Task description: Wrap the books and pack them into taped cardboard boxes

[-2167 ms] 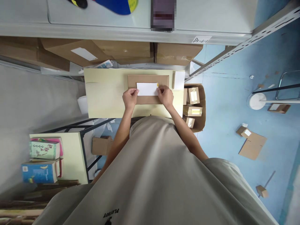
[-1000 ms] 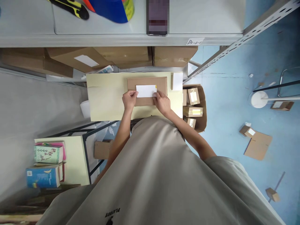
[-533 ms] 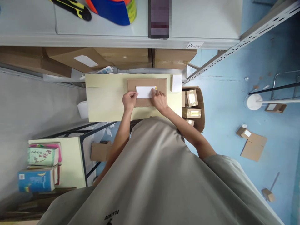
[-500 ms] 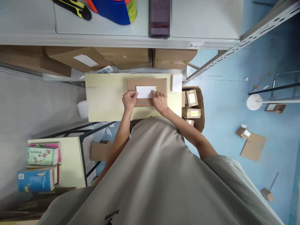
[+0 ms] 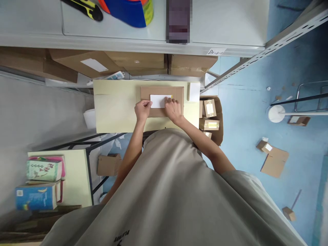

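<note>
1. White, yellow-marked rectangular paper label (image 5: 157,101) lies over the flat brown cardboard box (image 5: 162,91), which sits on the pale-yellow rectangular table (image 5: 116,106).
2. With my left hand (image 5: 142,109) I pinch the label's left edge between thumb and forefinger, just as I did two seconds ago.
3. My right hand (image 5: 173,110) has changed: then at the label's right edge, its curled fingers now lie over the label's right part; whether they grasp anything, I cannot tell.
</note>
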A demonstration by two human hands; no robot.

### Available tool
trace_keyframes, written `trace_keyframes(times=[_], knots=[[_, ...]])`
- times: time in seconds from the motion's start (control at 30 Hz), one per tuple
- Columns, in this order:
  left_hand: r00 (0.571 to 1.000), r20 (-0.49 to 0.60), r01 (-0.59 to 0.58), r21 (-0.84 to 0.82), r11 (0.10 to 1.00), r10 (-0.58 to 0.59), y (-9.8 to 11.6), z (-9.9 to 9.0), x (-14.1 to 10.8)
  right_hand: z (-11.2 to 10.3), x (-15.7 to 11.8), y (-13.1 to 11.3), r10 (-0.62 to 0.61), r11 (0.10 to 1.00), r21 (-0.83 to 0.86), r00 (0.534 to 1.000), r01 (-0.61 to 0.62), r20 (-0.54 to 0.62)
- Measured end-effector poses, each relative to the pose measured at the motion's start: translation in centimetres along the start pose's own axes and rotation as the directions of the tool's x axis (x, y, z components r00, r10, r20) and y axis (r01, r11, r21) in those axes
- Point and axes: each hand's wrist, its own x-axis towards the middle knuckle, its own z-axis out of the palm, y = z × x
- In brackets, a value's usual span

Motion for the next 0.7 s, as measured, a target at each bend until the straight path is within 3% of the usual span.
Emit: trace_keyframes(times=[0.17,0.5,0.7], knots=[[1.0,-0.005,-0.012,-0.027,1.0,0.012,-0.5,0.2,0.3,-0.9,0.4,-0.2,0.037,0.999,-0.011,0.999,-0.037,0.039],[1.0,-0.006,-0.018,-0.005,1.0,0.018,-0.2,0.1,0.1,0.1,-5.4,-0.7,-0.099,0.994,-0.029,0.982,0.105,0.163],[1.0,-0.007,-0.017,-0.018,1.0,0.017,-0.5,0.2,0.3,-0.5,-2.4,-1.0,-0.083,0.996,-0.028,0.988,0.088,0.13]])
